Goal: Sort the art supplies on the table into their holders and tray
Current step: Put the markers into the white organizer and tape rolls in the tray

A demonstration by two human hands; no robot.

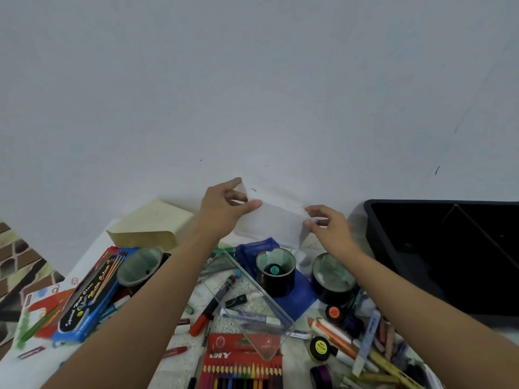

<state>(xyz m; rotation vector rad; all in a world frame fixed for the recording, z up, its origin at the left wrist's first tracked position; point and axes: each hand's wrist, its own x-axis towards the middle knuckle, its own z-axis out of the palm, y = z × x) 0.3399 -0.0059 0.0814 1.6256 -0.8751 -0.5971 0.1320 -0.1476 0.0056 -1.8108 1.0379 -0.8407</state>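
Left hand [224,209] and right hand [328,228] each grip one end of the frosted plastic box [275,223], fingers curled on its edges, at the far side of the bench [295,366] against the wall; whether it rests there cannot be told. Recommended: keep it level and seat it on bare surface behind the round black holder [275,272]. Its thin, smooth, translucent walls appear slippery and flexible, unlike the rigid black tray [370,234] at right
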